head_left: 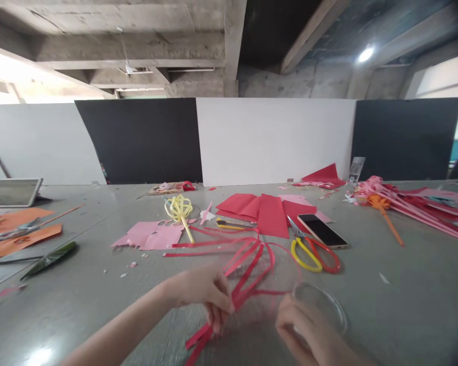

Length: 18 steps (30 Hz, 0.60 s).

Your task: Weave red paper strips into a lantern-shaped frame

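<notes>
My left hand (209, 295) pinches a bunch of red paper strips (248, 272) that are gathered into one stem. The strips' looped upper part fans out on the table, and their loose ends poke out below my fingers. To the right, my right hand (309, 325) is curled closed around the near side of a roll of clear tape (341, 310); it is slightly blurred. Beyond the hands lie scissors (315, 254) with one yellow and one red handle. A yellow utility knife (232, 224) rests by folded red paper (273, 216).
A phone (322, 230) lies beside the scissors. Pink paper (148, 235) and a yellow paper-strip ball on a stick (179, 209) are left of centre. Orange paper (26, 243) and a tablet (15, 192) are far left. Pink strip bundles (400, 201) lie right. Upright panels (275, 142) border the back.
</notes>
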Each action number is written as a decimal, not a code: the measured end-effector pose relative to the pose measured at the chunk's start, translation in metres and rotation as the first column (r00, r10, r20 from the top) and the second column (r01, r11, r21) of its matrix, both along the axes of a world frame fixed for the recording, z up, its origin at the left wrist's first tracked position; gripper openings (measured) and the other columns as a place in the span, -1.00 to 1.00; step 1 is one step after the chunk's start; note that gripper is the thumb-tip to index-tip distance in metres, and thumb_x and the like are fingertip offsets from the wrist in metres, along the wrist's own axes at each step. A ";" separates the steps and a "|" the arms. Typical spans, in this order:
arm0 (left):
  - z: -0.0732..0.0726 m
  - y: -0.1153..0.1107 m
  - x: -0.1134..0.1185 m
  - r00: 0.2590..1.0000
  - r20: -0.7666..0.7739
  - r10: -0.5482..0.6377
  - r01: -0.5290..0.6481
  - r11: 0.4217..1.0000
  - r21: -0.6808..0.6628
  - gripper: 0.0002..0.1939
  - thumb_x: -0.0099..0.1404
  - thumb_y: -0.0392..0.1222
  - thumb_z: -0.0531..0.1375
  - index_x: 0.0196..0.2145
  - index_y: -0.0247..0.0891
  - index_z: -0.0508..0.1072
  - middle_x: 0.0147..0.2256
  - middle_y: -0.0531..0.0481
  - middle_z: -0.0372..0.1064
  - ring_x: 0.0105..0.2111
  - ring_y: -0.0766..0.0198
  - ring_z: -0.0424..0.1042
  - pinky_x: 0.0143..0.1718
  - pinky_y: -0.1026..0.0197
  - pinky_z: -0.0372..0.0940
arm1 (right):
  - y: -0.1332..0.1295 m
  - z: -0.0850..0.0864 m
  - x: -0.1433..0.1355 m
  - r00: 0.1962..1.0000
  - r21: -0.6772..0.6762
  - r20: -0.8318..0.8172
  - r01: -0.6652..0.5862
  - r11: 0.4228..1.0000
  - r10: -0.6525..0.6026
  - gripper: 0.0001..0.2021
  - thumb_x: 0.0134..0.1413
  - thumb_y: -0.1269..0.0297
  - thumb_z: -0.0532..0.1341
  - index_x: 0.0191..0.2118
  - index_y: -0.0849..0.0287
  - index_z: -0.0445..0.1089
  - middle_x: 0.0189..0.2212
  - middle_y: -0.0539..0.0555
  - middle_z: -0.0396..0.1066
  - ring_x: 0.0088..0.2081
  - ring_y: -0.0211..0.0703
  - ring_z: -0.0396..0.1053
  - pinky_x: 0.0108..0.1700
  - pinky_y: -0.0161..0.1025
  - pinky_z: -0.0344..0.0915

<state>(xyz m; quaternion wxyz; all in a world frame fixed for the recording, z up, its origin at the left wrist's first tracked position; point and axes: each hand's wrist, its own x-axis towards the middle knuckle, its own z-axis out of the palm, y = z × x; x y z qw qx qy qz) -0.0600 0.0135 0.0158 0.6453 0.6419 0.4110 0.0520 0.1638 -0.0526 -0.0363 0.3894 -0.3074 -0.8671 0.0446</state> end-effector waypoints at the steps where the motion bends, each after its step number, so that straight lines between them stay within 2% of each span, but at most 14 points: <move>1: 0.002 0.001 -0.008 0.999 -0.037 -0.035 0.034 0.999 -0.020 -0.95 -0.08 -0.30 0.20 -0.64 -0.31 0.44 -0.68 0.07 0.37 -0.71 0.39 0.33 -0.60 0.34 0.22 | 0.000 -0.001 0.001 1.000 -0.002 -0.006 -0.008 1.000 0.008 -0.83 -0.02 0.58 -0.05 -0.42 0.16 0.14 -0.54 0.03 0.26 -0.50 -0.27 0.25 -0.47 -0.37 0.23; 4: 0.005 0.003 -0.029 0.990 -0.116 -0.083 0.080 0.996 -0.027 -0.95 -0.08 -0.31 0.20 -0.60 -0.25 0.48 -0.64 0.08 0.40 -0.68 0.37 0.36 -0.56 0.32 0.26 | 0.001 -0.006 0.002 1.000 -0.016 -0.005 -0.005 1.000 0.005 -0.82 -0.03 0.58 -0.05 -0.43 0.13 0.12 -0.56 -0.01 0.23 -0.52 -0.28 0.23 -0.49 -0.39 0.21; 8: 0.011 0.013 -0.042 0.951 -0.268 -0.157 0.166 0.986 0.012 -0.90 -0.08 -0.33 0.19 -0.65 -0.19 0.47 -0.65 0.07 0.39 -0.68 0.33 0.37 -0.59 0.29 0.27 | 0.002 -0.010 0.003 0.999 -0.046 -0.038 0.019 0.999 -0.021 -0.82 -0.02 0.57 -0.07 -0.44 0.12 0.09 -0.56 -0.02 0.20 -0.53 -0.29 0.20 -0.51 -0.39 0.19; 10: 0.018 0.023 -0.045 0.883 -0.410 -0.226 0.249 0.968 0.003 -0.87 -0.10 -0.34 0.19 -0.71 -0.20 0.44 -0.70 0.04 0.35 -0.70 0.29 0.35 -0.63 0.25 0.27 | 0.003 -0.009 0.005 0.998 -0.061 -0.057 0.023 0.998 -0.027 -0.84 0.00 0.55 -0.07 -0.42 0.13 0.09 -0.53 -0.01 0.20 -0.52 -0.28 0.21 -0.49 -0.38 0.20; 12: 0.026 0.034 -0.048 0.776 -0.570 -0.270 0.300 0.953 -0.042 -0.85 -0.13 -0.32 0.22 -0.77 -0.21 0.41 -0.74 0.01 0.31 -0.72 0.22 0.34 -0.67 0.18 0.28 | 0.004 -0.008 0.008 0.995 -0.065 -0.090 0.043 0.997 -0.049 -0.86 0.03 0.53 -0.07 -0.40 0.13 0.10 -0.52 -0.01 0.20 -0.50 -0.27 0.22 -0.46 -0.36 0.20; 15: 0.038 0.051 -0.059 0.672 -0.707 -0.221 0.278 0.960 -0.037 -0.83 -0.19 -0.31 0.27 -0.81 -0.24 0.38 -0.79 -0.02 0.27 -0.74 0.16 0.33 -0.75 0.16 0.24 | 0.006 -0.007 0.013 0.982 -0.066 -0.154 0.099 0.993 -0.108 -0.88 0.05 0.48 -0.06 -0.39 0.14 0.12 -0.52 -0.02 0.17 -0.50 -0.27 0.20 -0.45 -0.35 0.18; 18: 0.050 0.067 -0.079 0.600 -0.799 -0.048 0.202 0.975 0.093 -0.85 -0.12 -0.36 0.26 -0.76 -0.34 0.40 -0.79 0.00 0.26 -0.69 0.23 0.34 -0.68 0.24 0.25 | 0.008 -0.009 0.017 0.975 -0.077 -0.172 0.131 0.988 -0.142 -0.90 0.07 0.45 -0.06 -0.38 0.14 0.12 -0.51 -0.02 0.16 -0.49 -0.27 0.19 -0.44 -0.34 0.16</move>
